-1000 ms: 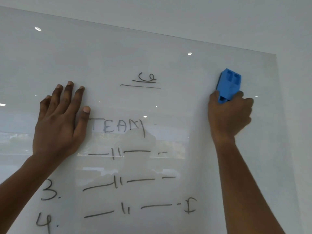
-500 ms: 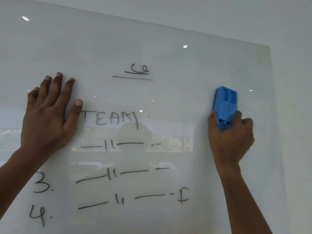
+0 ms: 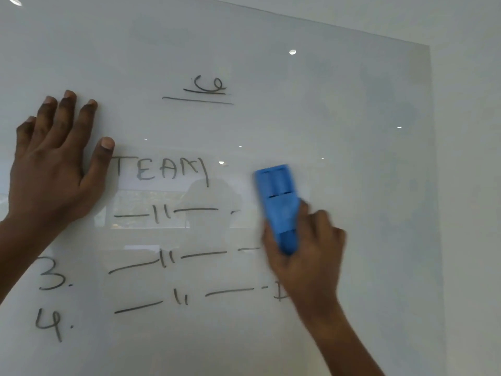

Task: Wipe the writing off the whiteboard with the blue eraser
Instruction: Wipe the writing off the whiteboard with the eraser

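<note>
While the right hand (image 3: pixel 306 256) gripped the lower end of the blue eraser (image 3: pixel 279 204), fingers curled round it, the eraser lay against the whiteboard (image 3: pixel 352 104) just right of the word TEAM (image 3: pixel 162 170). The left hand (image 3: pixel 54 164) was pressed flat on the board, fingers spread. Sound practice called for the pad held flat, firm pressure, and overlapping leftward sweeps across every written line.

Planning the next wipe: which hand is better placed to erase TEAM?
Right. The right hand grips the blue eraser just right of TEAM; the left hand lies flat on the whiteboard.
</note>
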### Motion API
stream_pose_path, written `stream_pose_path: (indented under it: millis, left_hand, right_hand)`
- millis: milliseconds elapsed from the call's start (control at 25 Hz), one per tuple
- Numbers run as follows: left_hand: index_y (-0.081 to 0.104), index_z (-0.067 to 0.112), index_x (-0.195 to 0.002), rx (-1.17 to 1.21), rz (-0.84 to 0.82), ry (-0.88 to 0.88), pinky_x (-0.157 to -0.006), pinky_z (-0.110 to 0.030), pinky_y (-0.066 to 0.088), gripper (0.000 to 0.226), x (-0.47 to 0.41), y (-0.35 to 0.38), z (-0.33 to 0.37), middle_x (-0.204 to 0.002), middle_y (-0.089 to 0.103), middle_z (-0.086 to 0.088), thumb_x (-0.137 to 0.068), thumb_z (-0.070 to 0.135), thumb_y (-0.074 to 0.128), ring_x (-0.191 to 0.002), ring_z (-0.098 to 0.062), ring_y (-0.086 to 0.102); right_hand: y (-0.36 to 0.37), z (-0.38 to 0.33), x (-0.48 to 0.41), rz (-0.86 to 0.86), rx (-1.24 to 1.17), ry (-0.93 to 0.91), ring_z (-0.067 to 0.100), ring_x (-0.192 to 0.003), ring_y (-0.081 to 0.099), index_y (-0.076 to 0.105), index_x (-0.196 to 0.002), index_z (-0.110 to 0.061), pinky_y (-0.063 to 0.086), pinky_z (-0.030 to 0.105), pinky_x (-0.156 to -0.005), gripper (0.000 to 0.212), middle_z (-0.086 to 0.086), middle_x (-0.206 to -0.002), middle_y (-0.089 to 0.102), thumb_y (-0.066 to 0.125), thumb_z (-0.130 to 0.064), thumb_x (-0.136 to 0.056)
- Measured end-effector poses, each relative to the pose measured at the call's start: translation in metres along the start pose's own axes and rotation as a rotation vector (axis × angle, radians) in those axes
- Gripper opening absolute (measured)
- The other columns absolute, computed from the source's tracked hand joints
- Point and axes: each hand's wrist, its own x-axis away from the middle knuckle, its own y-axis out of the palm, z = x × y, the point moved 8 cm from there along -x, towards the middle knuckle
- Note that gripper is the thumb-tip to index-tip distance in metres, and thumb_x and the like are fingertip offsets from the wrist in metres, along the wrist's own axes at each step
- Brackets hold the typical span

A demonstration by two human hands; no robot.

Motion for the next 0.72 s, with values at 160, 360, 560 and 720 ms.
stream_pose_path:
  millis: [160,360,560,720]
  left_hand:
    - [0.012,0.032,-0.173,-0.030,0.025,0.008,-0.135,-0.059,0.013,0.072,0.000,0.001,-0.001,-0.167,-0.011,0.035,-0.110,0.066,0.023,-0.161,-0.005,-0.005]
    - [0.010,0.037,-0.173,0.011,-0.006,0.001,-0.134,-0.062,0.013,0.070,0.000,0.007,-0.006,-0.178,-0.005,0.021,-0.110,0.066,0.025,-0.169,-0.024,0.006]
    - [0.011,0.036,-0.173,0.011,-0.005,0.013,-0.134,-0.061,0.013,0.070,0.001,0.003,-0.003,-0.171,-0.008,0.031,-0.110,0.065,0.023,-0.167,-0.018,0.004]
    - [0.013,0.027,-0.173,-0.024,0.022,0.034,-0.134,-0.060,0.014,0.073,0.001,0.000,0.000,-0.169,-0.009,0.028,-0.111,0.063,0.024,-0.162,-0.011,-0.001]
  right_hand:
    - [-0.015,0.077,-0.004,0.071,0.040,0.415,0.031,-0.063,0.050,0.062,-0.120,0.002,0.053,0.050,-0.060,0.061,0.010,-0.080,0.045,0.064,-0.051,-0.092]
    - [-0.001,-0.048,0.062,-0.072,-0.141,-0.054,0.030,-0.073,0.049,0.070,-0.124,0.004,0.043,0.039,-0.070,0.062,0.013,-0.083,0.053,0.072,-0.046,-0.088]
    - [-0.011,0.000,0.068,-0.010,-0.052,-0.001,0.032,-0.068,0.053,0.071,-0.120,0.007,0.047,0.040,-0.066,0.064,0.016,-0.081,0.055,0.070,-0.048,-0.087]
    - [-0.032,0.103,0.053,0.092,0.036,0.498,0.034,-0.063,0.049,0.064,-0.118,0.007,0.055,0.050,-0.057,0.069,0.016,-0.082,0.045,0.061,-0.056,-0.089]
